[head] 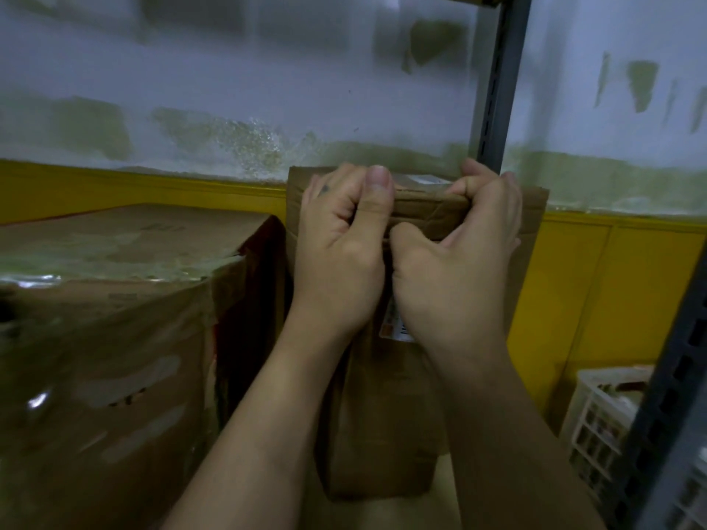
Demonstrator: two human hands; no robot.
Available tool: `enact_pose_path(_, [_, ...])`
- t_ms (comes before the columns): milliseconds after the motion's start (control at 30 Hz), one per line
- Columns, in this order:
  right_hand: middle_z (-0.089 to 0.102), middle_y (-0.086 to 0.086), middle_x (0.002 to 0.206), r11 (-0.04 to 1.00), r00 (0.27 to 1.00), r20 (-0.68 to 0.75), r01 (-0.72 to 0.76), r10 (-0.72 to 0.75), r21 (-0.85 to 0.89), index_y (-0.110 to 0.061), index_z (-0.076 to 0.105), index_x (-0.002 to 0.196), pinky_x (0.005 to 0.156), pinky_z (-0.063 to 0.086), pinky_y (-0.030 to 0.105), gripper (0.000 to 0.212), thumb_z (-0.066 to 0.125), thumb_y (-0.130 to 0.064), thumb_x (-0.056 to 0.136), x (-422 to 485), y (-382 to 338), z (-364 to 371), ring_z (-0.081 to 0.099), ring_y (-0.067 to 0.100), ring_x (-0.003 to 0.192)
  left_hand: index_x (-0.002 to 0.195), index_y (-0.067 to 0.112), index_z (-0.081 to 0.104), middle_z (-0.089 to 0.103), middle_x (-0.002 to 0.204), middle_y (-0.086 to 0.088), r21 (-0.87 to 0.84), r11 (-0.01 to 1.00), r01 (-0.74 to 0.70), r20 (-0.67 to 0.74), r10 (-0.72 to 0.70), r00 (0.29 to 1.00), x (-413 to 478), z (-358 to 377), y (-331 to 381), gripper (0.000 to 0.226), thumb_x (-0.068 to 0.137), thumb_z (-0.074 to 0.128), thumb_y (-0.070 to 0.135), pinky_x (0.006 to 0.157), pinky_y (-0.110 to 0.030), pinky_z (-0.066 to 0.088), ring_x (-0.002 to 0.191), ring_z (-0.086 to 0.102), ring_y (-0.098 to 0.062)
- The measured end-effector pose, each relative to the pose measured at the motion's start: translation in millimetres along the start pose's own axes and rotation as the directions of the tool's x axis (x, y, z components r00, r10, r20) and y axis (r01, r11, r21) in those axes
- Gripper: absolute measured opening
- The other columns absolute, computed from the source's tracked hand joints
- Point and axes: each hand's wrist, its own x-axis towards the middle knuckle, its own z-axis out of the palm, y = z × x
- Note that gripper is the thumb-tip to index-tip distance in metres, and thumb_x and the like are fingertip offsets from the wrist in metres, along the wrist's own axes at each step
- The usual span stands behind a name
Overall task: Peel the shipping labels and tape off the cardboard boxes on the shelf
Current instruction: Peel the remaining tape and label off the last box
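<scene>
Cramped left side
Big taped box [107, 338] crowds the narrow box [382, 415]; right's open up to the gray post [673, 395].

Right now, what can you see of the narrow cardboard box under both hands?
The narrow cardboard box is brown and creased, standing upright on the shelf, beside a larger taped box. Its top edge is crumpled. A printed label shows partly on its front, between the wrists. The left hand and right hand both grip the top edge, fingers curled.

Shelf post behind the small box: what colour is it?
The post is dark grey, shown best in the head view.
</scene>
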Motion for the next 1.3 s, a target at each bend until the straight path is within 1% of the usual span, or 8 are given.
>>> enact_pose_path(100, [0.047, -0.008, 0.134, 0.997, 0.996, -0.047, 0.082, -0.082, 0.003, -0.028, 0.039, 0.091, 0.115, 0.013, 0.057, 0.044, 0.044, -0.002, 0.057, -5.6, 8.7, -3.1, 0.021, 0.010, 0.141, 0.070, 0.025, 0.055, 0.052, 0.073, 0.005, -0.029, 0.999, 0.013, 0.003, -0.013, 1.000, -1.5, -2.9, 3.4, 0.032, 0.097, 0.039, 0.037, 0.087, -0.067, 0.039, 0.077, 0.050, -0.015])
enact_pose_path(200, [0.038, -0.013, 0.145, 0.989, 0.989, 0.105, 0.090, -0.102, 0.116, -0.041, 0.047, 0.104, 0.118, 0.010, 0.056, 0.064, 0.045, 0.004, 0.059, -8.7, 16.4, -16.8, 0.013, 0.004, 0.146, 0.069, 0.029, 0.054, 0.053, 0.073, 0.006, -0.083, 0.994, 0.068, 0.010, -0.067, 0.998, 0.0, -5.1, 2.9, 0.033, 0.096, 0.040, 0.042, 0.090, -0.074, 0.035, 0.076, 0.052, -0.019])
enact_pose_path(333, [0.030, 0.002, 0.156, 0.953, 0.953, 0.130, 0.286, -0.273, -0.098, -0.034, 0.047, 0.137, 0.116, 0.024, 0.053, 0.069, 0.054, -0.006, 0.074, -17.5, 17.0, -35.8, 0.019, 0.015, 0.148, 0.068, 0.030, 0.050, 0.049, 0.071, 0.012, -0.086, 0.993, 0.083, 0.020, -0.081, 0.996, -0.2, -7.5, 6.5, 0.032, 0.096, 0.039, 0.042, 0.093, -0.073, 0.034, 0.072, 0.048, -0.013])
enact_pose_path(467, [0.047, 0.023, 0.141, 0.584, 0.697, 0.270, 0.710, -0.664, -0.394, -0.018, 0.068, 0.122, 0.102, 0.038, 0.051, 0.035, 0.065, -0.015, 0.087, -13.7, 22.8, -51.5, 0.044, 0.035, 0.128, 0.069, 0.014, 0.046, 0.048, 0.072, 0.003, -0.070, 0.994, 0.086, 0.054, -0.082, 0.995, -0.7, -10.6, 8.9, 0.040, 0.096, 0.037, 0.041, 0.097, -0.073, 0.033, 0.073, 0.048, -0.012])
enact_pose_path(633, [0.070, 0.017, 0.105, 0.293, 0.463, 0.368, 0.853, -0.807, -0.431, -0.010, 0.078, 0.098, 0.079, 0.043, 0.040, 0.016, 0.066, -0.020, 0.093, 5.9, 17.5, -58.6, 0.063, 0.033, 0.092, 0.064, 0.022, 0.045, 0.048, 0.071, 0.004, 0.011, 0.997, 0.077, 0.063, -0.077, 0.995, 1.5, -11.1, 12.1, 0.038, 0.096, 0.036, 0.041, 0.099, -0.064, 0.036, 0.073, 0.046, 0.000])
enact_pose_path(800, [0.068, 0.013, 0.079, 0.129, 0.297, 0.497, 0.930, -0.815, -0.344, -0.002, 0.074, 0.083, 0.064, 0.045, 0.038, 0.015, 0.064, -0.009, 0.092, 20.5, 11.6, -59.2, 0.062, 0.030, 0.069, 0.066, 0.011, 0.051, 0.051, 0.068, 0.000, 0.047, 0.998, 0.048, 0.064, -0.051, 0.997, 3.5, -12.0, 9.9, 0.043, 0.098, 0.039, 0.038, 0.091, -0.050, 0.041, 0.071, 0.048, -0.001])
enact_pose_path(967, [0.066, 0.013, 0.077, 0.055, 0.205, 0.599, 0.964, -0.774, -0.260, -0.001, 0.071, 0.082, 0.055, 0.046, 0.036, 0.012, 0.064, -0.004, 0.091, 29.7, 10.2, -61.3, 0.061, 0.030, 0.067, 0.083, 0.001, 0.065, 0.065, 0.079, -0.008, 0.057, 0.997, 0.058, 0.083, -0.063, 0.995, 3.5, -14.1, 10.1, 0.047, 0.099, 0.039, 0.036, 0.097, -0.066, 0.039, 0.079, 0.061, -0.018])
enact_pose_path(1300, [0.064, 0.017, 0.080, 0.006, 0.149, 0.723, 0.981, -0.675, -0.196, 0.000, 0.069, 0.084, 0.045, 0.049, 0.039, 0.005, 0.065, 0.002, 0.087, 42.6, 4.8, -63.4, 0.061, 0.033, 0.066, 0.073, -0.001, 0.055, 0.052, 0.069, 0.000, 0.041, 0.997, 0.061, 0.076, -0.064, 0.995, 2.8, -12.3, 11.0, 0.045, 0.099, 0.040, 0.032, 0.096, -0.067, 0.037, 0.069, 0.048, -0.010])
